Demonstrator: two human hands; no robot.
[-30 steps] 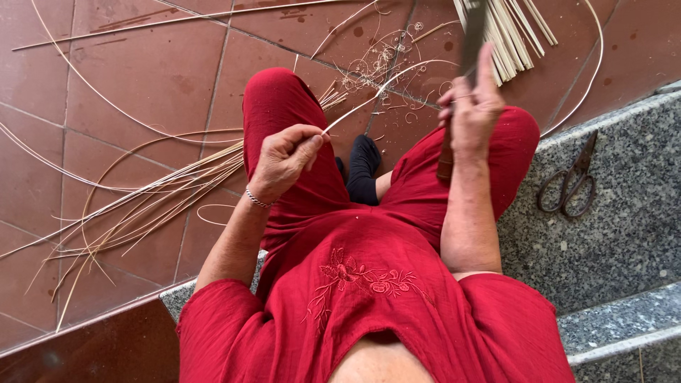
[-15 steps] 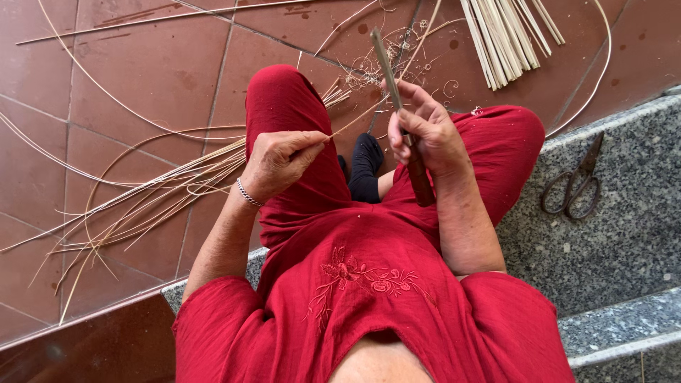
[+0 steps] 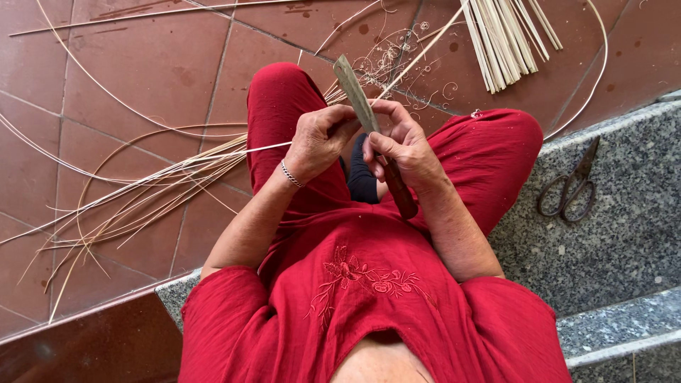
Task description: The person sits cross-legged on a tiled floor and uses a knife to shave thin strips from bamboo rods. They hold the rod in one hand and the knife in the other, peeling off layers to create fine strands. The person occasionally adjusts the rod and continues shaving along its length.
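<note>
Seated on a grey speckled stone step (image 3: 624, 234), a person in red clothing is seen from above, with both forearms raised over the lap and bent inward at the wrists. A long knife with a dull grey blade and dark brown wooden handle (image 3: 372, 131) is gripped in the right hand (image 3: 401, 149): the fingers are curled tightly round the upper handle, the blade is directed up and away from the body, and the handle end projects below the palm. A thin pale cane strip (image 3: 234, 150) is pinched in the left hand (image 3: 319, 142), whose fingers are closed and whose thumb is pressed against the flat of the blade; a slim silver bracelet (image 3: 289, 174) is worn at that wrist. The strip is run out leftward over the red-brown tiled floor (image 3: 142, 71), where a loose sheaf of similar pale strips (image 3: 128, 206) is spread. A bundle of straight pale splints (image 3: 507, 35) is laid beyond the knees. Dark metal scissors (image 3: 571, 188) are rested on the step, well apart from the right hand.
</note>
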